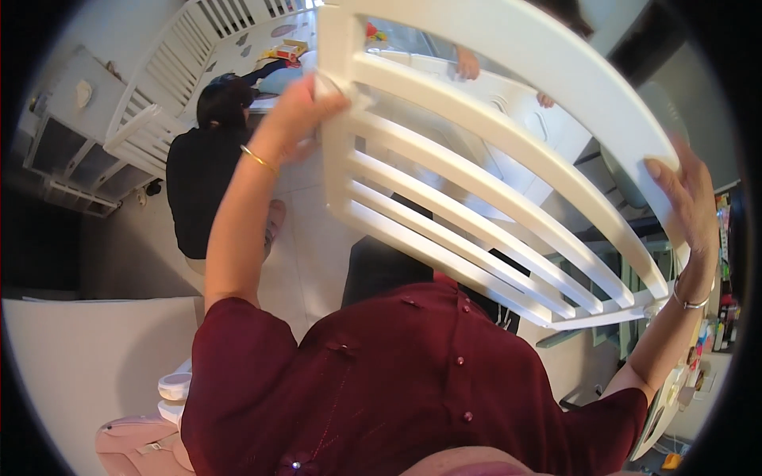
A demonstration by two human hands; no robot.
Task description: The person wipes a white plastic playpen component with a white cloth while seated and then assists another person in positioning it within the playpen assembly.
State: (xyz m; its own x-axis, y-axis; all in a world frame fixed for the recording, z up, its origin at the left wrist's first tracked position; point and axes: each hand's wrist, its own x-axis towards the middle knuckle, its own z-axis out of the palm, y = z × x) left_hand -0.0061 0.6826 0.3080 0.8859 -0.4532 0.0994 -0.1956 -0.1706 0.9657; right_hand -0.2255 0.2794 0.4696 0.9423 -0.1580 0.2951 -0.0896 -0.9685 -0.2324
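A white slatted panel, like the side of a crib, stands tilted in front of my body. My left hand is closed at the panel's left post, with a bit of white, crumpled cloth showing by the fingers; motion blurs it. On the far right, my right hand grips the panel's curved outer rail, thumb on the near face and the other fingers mostly hidden behind. Several slats run between the two end posts.
A person in black crouches at the left, near a white crib. Behind the panel, another person's hand rests on a white board. A pink padded seat stands at the lower left, and a white surface lies above it.
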